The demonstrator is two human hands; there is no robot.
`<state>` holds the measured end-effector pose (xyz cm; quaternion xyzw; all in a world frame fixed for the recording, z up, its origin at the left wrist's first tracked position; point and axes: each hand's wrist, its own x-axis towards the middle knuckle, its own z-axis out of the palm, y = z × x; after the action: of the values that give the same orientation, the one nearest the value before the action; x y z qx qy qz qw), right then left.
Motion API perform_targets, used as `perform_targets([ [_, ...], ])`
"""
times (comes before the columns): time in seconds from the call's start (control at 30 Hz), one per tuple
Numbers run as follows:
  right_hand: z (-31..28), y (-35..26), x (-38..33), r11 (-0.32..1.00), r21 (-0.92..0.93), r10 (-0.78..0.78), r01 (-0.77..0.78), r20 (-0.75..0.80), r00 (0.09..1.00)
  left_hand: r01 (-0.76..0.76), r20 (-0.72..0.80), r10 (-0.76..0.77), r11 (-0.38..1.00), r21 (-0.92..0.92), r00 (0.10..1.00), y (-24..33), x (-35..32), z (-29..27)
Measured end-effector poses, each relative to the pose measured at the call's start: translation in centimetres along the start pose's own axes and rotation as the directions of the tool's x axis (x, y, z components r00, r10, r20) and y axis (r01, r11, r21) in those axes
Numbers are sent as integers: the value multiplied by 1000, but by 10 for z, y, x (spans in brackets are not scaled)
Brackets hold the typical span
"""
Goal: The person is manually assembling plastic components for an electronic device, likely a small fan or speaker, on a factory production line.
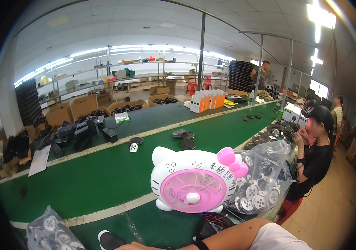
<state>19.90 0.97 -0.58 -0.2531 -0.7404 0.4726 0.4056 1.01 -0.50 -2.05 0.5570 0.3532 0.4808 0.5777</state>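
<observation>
A clear plastic bag (37, 228) of white discs (50, 223) lies on the green counter (92, 228); at the lower edge, a black, white-rimmed rounded object (110, 242) sits by the right hand (134, 246), its cropped fingers' grip impossible to tell; further right stands a white-and-pink cat-shaped fan (193, 183).

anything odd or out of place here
The white-and-pink, cat-shaped plastic fan stands out: black handwriting marks its casing, and it looks unlike the round white parts in the clear plastic bag beside it.
</observation>
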Motion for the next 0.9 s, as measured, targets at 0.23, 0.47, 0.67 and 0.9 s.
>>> perform_targets([
  [0.23, 2, 1, 0, 999, -49, 18, -19, -37, 999, 15, -22, -15, 1000, 20, 1000, 1, 1, -1],
  [0.47, 4, 0, -2, 999, -36, 32, -34, -47, 998, 30, -5, -30, 998, 49, 1000, 6, 0, 0],
  [0.67, 6, 4, -2, 998, -56, 26, -30, -74, 997, -42, -34, 47, 992, 123, 998, 10, -2, 6],
  [0.9, 8, 6, -2, 996, -89, -24, 14, -104, 994, -6, -35, 10, 994, 107, 999, 18, 0, 7],
])
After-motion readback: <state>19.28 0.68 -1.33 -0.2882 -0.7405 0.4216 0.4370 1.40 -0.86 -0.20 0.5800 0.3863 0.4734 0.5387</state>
